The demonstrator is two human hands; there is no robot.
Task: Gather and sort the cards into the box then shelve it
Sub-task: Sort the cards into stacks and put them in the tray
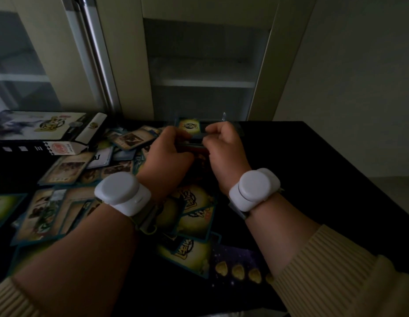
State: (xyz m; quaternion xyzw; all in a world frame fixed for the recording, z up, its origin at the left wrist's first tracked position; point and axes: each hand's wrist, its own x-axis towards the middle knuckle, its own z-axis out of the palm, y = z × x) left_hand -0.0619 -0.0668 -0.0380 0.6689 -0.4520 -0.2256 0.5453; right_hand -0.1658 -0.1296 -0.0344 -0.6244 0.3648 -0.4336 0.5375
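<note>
A pale cabinet (205, 65) with bare shelves rose behind a black table (313, 170). At the table's far left lay the box (46, 125), its lid printed with a yellowish emblem whose characters were too dim to read; a narrow side strip carried small white marks, also unreadable, and an open end flap (64, 148) showed a round red stamp. Loose cards (64, 167) covered the left and middle of the table, some face up with brown pictures, others showing green-yellow backs with a dark brush-style logo. One card near the front edge bore a row of yellow shapes (242, 269) on a starry ground.

Both forearms reached in over the scattered cards, hiding many. Each wrist wore a white round device (122, 193), with cream ribbed sleeves (336, 271) behind. The left hand (169, 148) and right hand (224, 145) were curled closed, fingertips pinching a small stack (191, 131) between them, held above the table near its far edge, well right of the box. The stack's back card showed the same logo.
</note>
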